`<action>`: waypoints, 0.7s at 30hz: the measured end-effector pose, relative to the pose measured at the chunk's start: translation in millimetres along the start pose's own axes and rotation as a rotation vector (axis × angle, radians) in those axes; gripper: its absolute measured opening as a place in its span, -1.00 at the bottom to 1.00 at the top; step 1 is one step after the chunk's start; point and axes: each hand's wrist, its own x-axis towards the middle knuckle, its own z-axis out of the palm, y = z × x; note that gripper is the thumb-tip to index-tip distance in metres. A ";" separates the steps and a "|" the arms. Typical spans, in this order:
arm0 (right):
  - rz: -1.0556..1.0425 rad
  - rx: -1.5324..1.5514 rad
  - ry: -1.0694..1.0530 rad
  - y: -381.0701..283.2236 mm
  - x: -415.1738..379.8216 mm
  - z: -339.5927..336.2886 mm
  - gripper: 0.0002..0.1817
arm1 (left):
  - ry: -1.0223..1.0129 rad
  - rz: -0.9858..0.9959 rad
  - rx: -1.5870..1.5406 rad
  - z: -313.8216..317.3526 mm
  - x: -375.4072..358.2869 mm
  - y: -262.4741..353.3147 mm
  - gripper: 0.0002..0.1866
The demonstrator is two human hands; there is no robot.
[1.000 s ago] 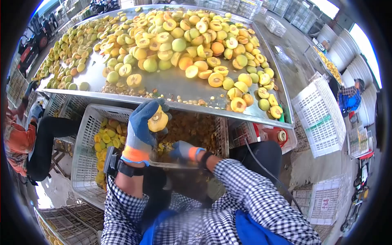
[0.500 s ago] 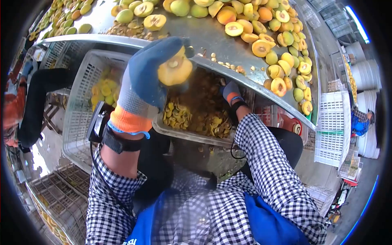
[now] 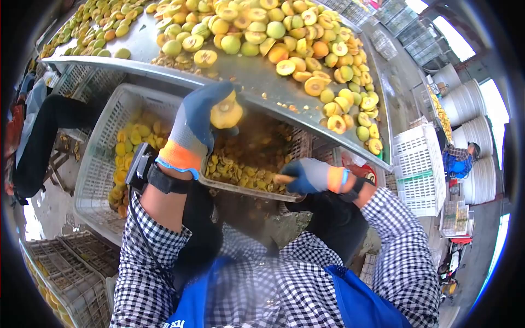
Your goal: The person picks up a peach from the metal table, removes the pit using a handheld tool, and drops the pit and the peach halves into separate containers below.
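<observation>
Left hand [image 3: 200,112] was curled round a fruit half [image 3: 226,113] by the worktop [image 3: 254,79] edge; light, steady grip seemed best imo. Right hand [image 3: 311,176] was half-curled near the tub [image 3: 246,189], couldn't tell its hold.

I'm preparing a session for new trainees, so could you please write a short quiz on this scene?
1. What does the left hand hold? A) a metal lid B) a cut fruit C) a folded cloth
2. True or false: the right hand is bare.
3. Fill in the blank, from the wearer's viewpoint: the crate of yellow fruit pieces stands to the ____ of the tub of scraps.

Key: 1. B. 2. False; it wears a glove with an orange cuff. 3. Left.
</observation>
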 end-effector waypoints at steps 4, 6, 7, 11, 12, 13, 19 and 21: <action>0.154 0.165 -0.049 -11.9 -70.3 -27.6 -0.52 | -0.025 0.015 -0.015 6.9 1.0 -6.2 -0.61; 0.147 0.158 -0.026 -8.2 -79.4 -30.1 -0.51 | -0.034 0.060 0.009 11.7 2.3 -10.1 -0.60; 0.140 0.153 -0.020 -6.1 -81.0 -31.5 -0.51 | -0.032 0.081 0.022 14.5 3.6 -10.0 -0.60; 0.012 0.036 0.091 -0.1 -24.0 -14.9 -0.53 | -0.015 -0.022 0.007 23.2 11.1 -10.2 -0.61; 0.009 0.114 0.018 6.1 0.6 -4.6 -0.57 | -0.036 -0.021 0.000 25.8 10.0 -7.4 -0.61; 0.008 0.192 -0.061 14.3 27.4 10.7 -0.61 | -0.021 -0.026 0.003 27.2 9.5 -6.2 -0.61; -0.055 -0.449 -0.158 129.2 190.4 118.0 -0.66 | 0.031 0.026 0.106 27.8 15.0 -10.8 -0.55; 0.076 -0.395 -0.208 126.3 179.6 85.5 -0.65 | 0.016 0.055 0.188 23.6 20.4 -10.1 -0.54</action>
